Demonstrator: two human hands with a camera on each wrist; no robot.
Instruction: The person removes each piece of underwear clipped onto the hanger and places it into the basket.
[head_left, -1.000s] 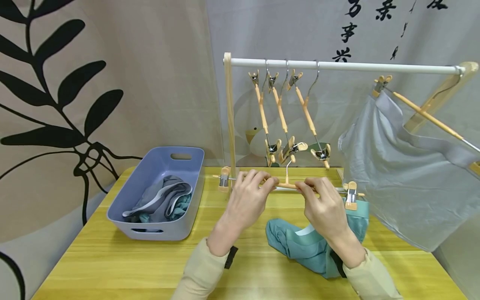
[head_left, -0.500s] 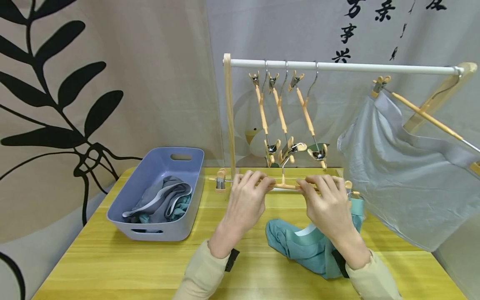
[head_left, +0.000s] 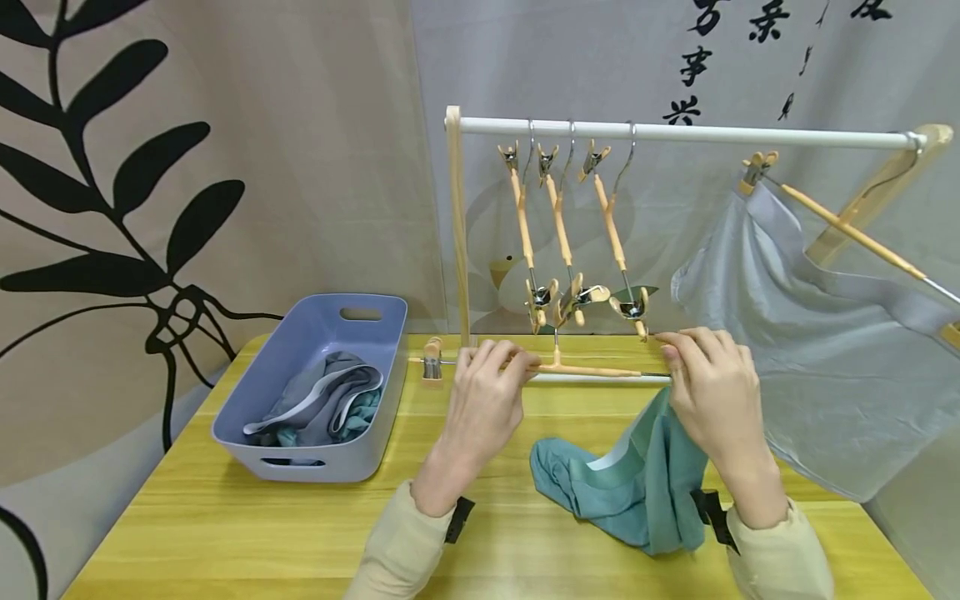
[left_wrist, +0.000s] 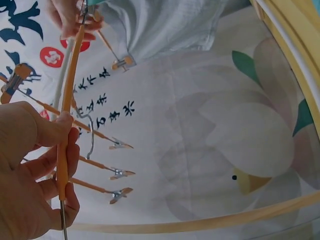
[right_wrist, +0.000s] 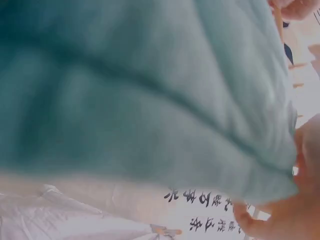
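A wooden clip hanger (head_left: 596, 371) lies roughly level across both hands above the table. My left hand (head_left: 486, 387) grips its bar left of the hook, with thumb and fingers wrapped around the wood in the left wrist view. At the left end, a clip (head_left: 432, 362) holds nothing. My right hand (head_left: 712, 396) pinches the clip at the right end, which the fingers mostly hide. From there a teal garment (head_left: 656, 500) with a waistband hangs down, its other side bunched on the table. In the right wrist view the teal cloth (right_wrist: 150, 110) fills most of the picture.
Behind the hands stands a rack with a white rail (head_left: 675, 132). Several bare clip hangers (head_left: 558, 221) hang from it. A grey garment (head_left: 810, 358) hangs on another hanger at the right. The blue basket (head_left: 360, 462) at the left contains grey and teal clothes.
My right hand has moved right along the hanger from the bar to its right clip, lifting the side of the teal garment. The hanger has shifted slightly left with my left hand.
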